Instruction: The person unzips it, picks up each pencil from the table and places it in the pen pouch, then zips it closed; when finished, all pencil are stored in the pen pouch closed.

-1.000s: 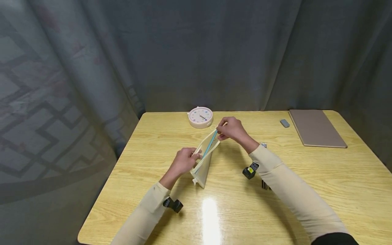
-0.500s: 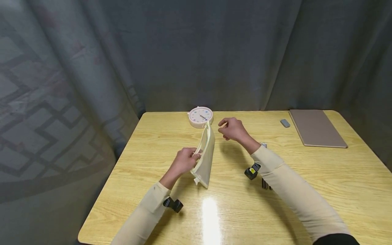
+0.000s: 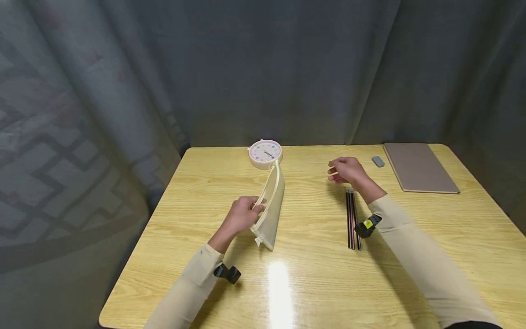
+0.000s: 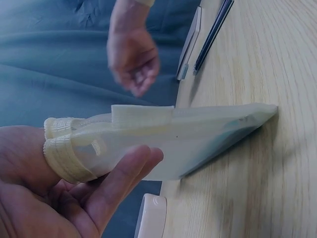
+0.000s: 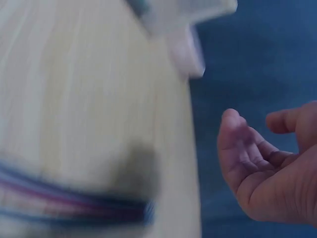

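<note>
My left hand (image 3: 242, 214) grips a cream, see-through zipper pouch (image 3: 273, 212) by its edge, thumb outside and fingers in the gaping mouth. The pouch stands tilted, its lower end down at the table. In the left wrist view, a bluish long shape (image 4: 228, 141) shows through the pouch wall near its bottom. My right hand (image 3: 349, 172) hovers over the table, fingers loosely curled and holding nothing. Just below it lies a bundle of dark pencils (image 3: 351, 219), one side reddish, partly covered by the wrist camera; they blur in the right wrist view.
A round pale-pink clock (image 3: 265, 153) sits behind the pouch at the table's far edge. A small grey-blue eraser (image 3: 378, 161) lies at the back right, beside a large mauve-brown notebook (image 3: 421, 167). Dark curtains (image 3: 271, 73) hang behind the table (image 3: 197, 183).
My right hand let go of a light-blue stick at the pouch's mouth, and the stick dropped inside. That hand then moved right, over the pencils. My left hand keeps its grip on the pouch.
</note>
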`<action>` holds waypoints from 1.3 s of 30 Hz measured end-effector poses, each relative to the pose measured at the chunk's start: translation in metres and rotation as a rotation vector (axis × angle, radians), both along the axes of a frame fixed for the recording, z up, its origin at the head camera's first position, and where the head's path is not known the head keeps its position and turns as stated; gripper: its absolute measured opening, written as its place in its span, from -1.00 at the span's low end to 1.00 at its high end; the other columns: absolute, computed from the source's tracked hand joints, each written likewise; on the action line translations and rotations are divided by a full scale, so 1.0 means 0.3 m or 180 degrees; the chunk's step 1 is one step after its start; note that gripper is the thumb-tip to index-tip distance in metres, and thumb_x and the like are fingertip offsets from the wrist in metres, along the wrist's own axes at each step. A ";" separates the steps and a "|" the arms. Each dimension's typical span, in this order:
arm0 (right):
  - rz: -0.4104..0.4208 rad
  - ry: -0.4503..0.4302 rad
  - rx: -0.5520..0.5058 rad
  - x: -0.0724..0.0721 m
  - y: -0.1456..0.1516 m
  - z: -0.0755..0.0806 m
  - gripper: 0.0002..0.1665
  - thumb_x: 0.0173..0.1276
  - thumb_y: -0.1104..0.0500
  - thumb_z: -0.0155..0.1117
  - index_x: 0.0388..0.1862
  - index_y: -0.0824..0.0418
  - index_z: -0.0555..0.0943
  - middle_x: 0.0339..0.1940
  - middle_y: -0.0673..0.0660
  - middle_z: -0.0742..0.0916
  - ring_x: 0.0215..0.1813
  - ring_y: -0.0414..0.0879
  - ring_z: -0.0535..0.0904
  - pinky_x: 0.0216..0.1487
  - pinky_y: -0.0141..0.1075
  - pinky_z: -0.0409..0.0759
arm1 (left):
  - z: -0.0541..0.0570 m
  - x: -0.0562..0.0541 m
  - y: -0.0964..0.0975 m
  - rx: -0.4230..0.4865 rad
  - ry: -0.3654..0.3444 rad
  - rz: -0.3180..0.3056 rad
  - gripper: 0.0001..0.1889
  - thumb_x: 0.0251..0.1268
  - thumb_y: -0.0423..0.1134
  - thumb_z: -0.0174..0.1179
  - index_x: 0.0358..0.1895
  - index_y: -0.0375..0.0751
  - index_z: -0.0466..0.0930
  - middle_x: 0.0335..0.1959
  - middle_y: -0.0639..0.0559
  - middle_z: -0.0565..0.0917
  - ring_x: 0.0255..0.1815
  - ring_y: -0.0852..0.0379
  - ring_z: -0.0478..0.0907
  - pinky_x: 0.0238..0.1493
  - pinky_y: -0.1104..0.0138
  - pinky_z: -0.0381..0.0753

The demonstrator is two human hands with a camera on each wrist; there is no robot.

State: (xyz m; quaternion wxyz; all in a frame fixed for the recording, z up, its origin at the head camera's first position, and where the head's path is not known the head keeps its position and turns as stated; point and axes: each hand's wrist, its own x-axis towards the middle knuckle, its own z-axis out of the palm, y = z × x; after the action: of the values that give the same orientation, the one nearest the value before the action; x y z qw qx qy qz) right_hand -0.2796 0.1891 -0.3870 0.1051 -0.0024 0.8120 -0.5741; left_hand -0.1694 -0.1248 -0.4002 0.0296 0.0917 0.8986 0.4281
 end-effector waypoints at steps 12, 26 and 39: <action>-0.0095 -0.0158 0.0841 0.027 0.209 -0.159 -0.44 0.59 0.05 0.12 0.05 0.62 0.58 -0.48 0.06 0.74 -0.53 -0.25 0.67 -0.37 -0.29 0.73 | -0.007 0.008 0.005 0.0112 -0.0122 0.0044 -0.73 0.52 -0.36 0.15 0.14 -0.39 0.69 -0.66 0.08 0.54 -0.70 0.26 0.31 -0.67 0.45 0.24; 0.0008 0.0456 0.1799 0.049 0.169 -0.182 -0.67 0.26 0.13 0.51 -0.57 0.35 0.69 -0.74 0.04 0.68 -0.66 -0.15 0.60 -0.49 -0.28 0.50 | -0.006 0.003 0.006 0.0057 -0.0043 0.0034 -0.74 0.51 -0.38 0.15 0.11 -0.40 0.70 -0.56 0.01 0.65 -0.64 0.25 0.39 -0.63 0.44 0.34; -0.0205 -0.0059 0.1112 0.036 0.199 -0.166 -0.46 0.42 0.15 0.38 0.13 0.62 0.59 -0.45 0.13 0.78 -0.55 -0.24 0.69 -0.37 -0.27 0.74 | 0.002 -0.004 0.001 0.0023 -0.0055 0.0042 -0.74 0.50 -0.36 0.17 0.11 -0.37 0.71 -0.62 0.06 0.58 -0.67 0.25 0.36 -0.63 0.42 0.30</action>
State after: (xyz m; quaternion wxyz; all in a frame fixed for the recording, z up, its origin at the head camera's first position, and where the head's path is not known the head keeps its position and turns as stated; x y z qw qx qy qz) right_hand -0.2687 0.2488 -0.4367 0.0930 0.0471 0.8980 -0.4274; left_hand -0.1705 -0.1244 -0.3996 0.0342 0.0822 0.8973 0.4322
